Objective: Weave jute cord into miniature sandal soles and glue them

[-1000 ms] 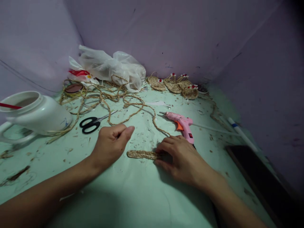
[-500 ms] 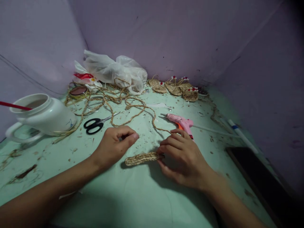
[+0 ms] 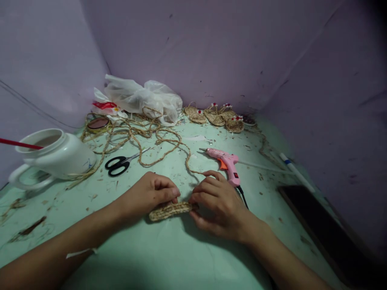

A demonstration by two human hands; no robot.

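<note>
A flat oval coil of braided jute rope (image 3: 169,210) lies on the pale green table (image 3: 169,257). My left hand (image 3: 151,195) curls over its upper left side, fingertips pressing on it. Its right end is pinched by my right hand (image 3: 214,201). A long tail of loose jute rope (image 3: 142,137) runs from the coil toward the back of the table.
A pink glue gun (image 3: 225,161) lies just behind my right hand. Black scissors (image 3: 119,164) lie left of centre, a white jug (image 3: 53,155) at far left, a plastic bag (image 3: 142,98) and finished woven pieces (image 3: 216,114) at the back. A dark tray (image 3: 320,229) sits at the right.
My left hand has come down from the table onto the coil. My right hand lifted and turned the coil's right end, drawing it slightly left and toward me.
</note>
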